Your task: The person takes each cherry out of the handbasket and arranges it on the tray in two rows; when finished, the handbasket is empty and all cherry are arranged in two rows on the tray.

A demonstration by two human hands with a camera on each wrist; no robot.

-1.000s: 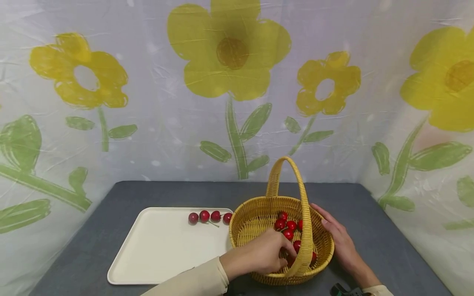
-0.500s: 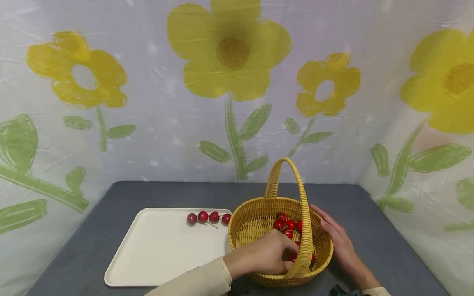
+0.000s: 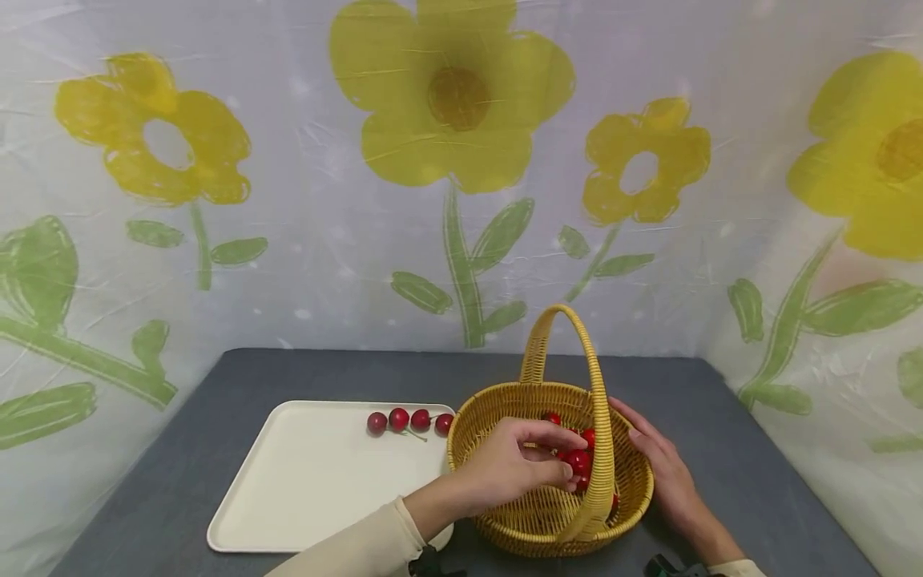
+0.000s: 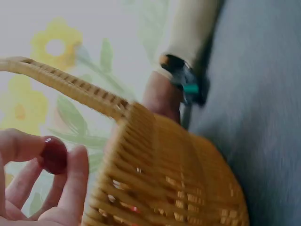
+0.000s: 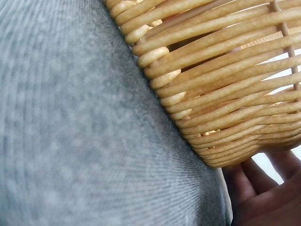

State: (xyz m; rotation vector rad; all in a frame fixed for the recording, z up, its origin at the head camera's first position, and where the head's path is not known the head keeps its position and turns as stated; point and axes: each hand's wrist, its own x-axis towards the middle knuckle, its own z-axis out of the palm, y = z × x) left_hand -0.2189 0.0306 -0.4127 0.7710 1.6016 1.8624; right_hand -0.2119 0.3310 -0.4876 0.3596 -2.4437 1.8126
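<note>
Your left hand (image 3: 497, 469) has 1 dark red cherry (image 4: 53, 155) pinched between thumb and fingers, seen most clearly in the left wrist view; the hand is over the inside of the yellow wicker basket (image 3: 519, 542), beside its arched handle (image 3: 600, 401). Your right hand (image 3: 669, 473) rests against the basket's outer right side, its fingers stretched along the wall rather than curled round it. Below and beyond your left fingers, more red cherries (image 3: 551, 418) lie in the right half of the basket; your hand and the handle cover some, so you cannot get a sure count. To the basket's left is a cream rectangular tray (image 3: 310, 481), with 4 dark red cherries (image 3: 399, 419) in a row near its far right corner, the rightmost just beside the basket's rim. Basket and tray sit on a dark grey table (image 3: 324, 373), and behind it hangs a pale backdrop (image 3: 310, 264) printed with yellow flowers and green leaves
</note>
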